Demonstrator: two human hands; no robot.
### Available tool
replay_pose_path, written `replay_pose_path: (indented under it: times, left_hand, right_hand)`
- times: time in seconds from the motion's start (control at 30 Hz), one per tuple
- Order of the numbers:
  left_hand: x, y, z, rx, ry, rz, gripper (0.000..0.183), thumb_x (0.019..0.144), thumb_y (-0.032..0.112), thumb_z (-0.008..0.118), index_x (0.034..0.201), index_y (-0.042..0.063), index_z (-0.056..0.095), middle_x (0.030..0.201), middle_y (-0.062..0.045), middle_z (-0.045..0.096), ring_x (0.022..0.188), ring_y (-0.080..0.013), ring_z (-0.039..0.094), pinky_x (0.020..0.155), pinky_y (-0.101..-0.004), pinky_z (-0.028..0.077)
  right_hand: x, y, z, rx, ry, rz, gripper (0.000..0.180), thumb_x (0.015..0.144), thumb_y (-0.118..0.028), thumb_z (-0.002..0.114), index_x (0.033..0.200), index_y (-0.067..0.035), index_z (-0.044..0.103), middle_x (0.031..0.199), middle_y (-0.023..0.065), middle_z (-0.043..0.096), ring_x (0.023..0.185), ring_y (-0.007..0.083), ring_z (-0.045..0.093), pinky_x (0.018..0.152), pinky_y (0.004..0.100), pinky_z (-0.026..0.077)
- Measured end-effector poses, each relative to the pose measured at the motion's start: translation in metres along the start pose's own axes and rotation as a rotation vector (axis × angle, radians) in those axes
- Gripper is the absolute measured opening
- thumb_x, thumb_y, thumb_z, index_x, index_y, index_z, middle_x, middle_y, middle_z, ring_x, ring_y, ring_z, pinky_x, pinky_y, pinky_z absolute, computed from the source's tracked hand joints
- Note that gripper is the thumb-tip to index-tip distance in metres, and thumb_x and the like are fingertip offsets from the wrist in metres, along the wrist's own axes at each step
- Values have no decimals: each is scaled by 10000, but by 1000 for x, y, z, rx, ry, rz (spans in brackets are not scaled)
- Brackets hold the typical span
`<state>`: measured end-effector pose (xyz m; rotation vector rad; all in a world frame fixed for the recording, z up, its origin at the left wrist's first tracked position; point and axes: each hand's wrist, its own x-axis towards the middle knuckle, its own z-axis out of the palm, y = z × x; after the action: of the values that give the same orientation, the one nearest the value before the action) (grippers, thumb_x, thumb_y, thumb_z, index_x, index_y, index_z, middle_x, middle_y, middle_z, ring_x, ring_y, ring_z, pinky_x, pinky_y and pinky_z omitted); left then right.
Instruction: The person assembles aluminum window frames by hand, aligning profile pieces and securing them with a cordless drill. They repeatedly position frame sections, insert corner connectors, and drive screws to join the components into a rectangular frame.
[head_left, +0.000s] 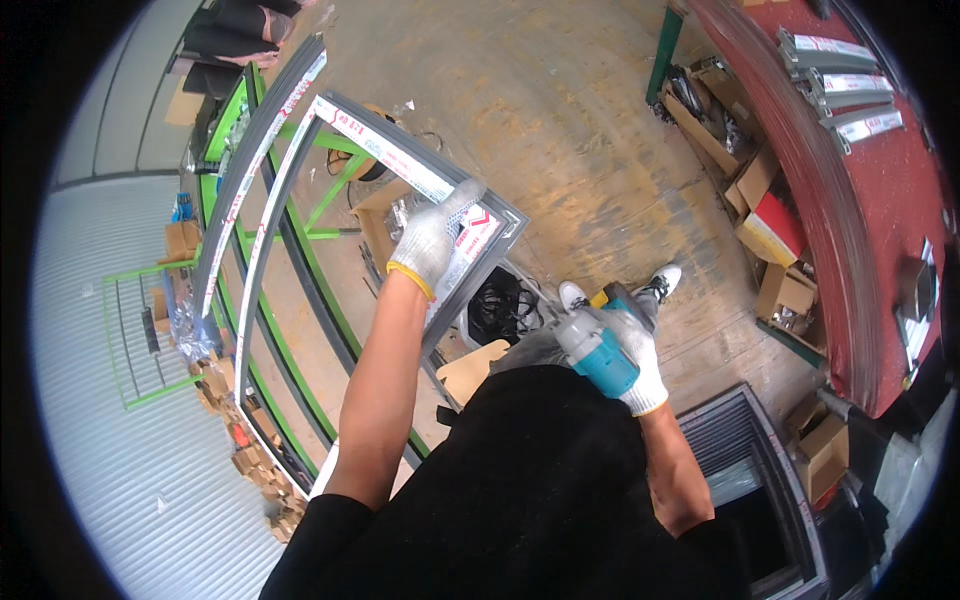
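Note:
My left hand, in a white knit glove with a yellow cuff, lies on a dark grey window frame with its fingers bent over the profile near a corner. Protective tape with red print covers the frame's face. The frame rests on a green metal rack. My right hand, gloved alike, is closed around a teal and grey cordless power tool, held in front of my body; its tip looks blurred. A separate grey profile with the same tape lies along the rack's left part.
A tub with black strips stands below the frame's corner. To the right is a red-topped table bearing short profiles, with open cardboard boxes beneath. Another dark frame stands at lower right. Cartons line the corrugated wall.

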<state>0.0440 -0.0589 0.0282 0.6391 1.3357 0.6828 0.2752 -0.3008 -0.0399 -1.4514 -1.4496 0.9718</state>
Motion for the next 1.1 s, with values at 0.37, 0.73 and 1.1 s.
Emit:
replay_pose_path:
  times: [0.37, 0.73, 1.1]
  left_hand:
    - [-33, 13, -20, 520, -210, 29, 662, 857, 388, 867, 1311, -67, 709, 1205, -139, 757, 1104, -223, 684, 1031, -333, 499]
    - [-78, -9, -81, 1414, 271, 693, 328, 883, 280, 820, 1010, -14, 749, 931, -158, 720, 892, -252, 715, 776, -375, 549]
    - [-122, -20, -62, 1405, 226, 574, 372, 701, 342, 917, 766, 52, 693, 723, -129, 656, 646, -321, 662, 610, -424, 530]
  right_hand:
    - [-6, 18, -49, -381, 56, -14, 285, 903, -169, 849, 1137, -35, 758, 1029, 150, 792, 934, 289, 762, 801, 384, 582]
    - [99, -23, -87, -172, -103, 615, 193, 915, -136, 738, 985, 33, 677, 769, 100, 692, 668, 202, 677, 628, 357, 545]
    - [173, -52, -41, -487, -210, 534, 267, 885, -168, 716, 948, 90, 686, 730, 197, 705, 693, 329, 732, 665, 452, 560]
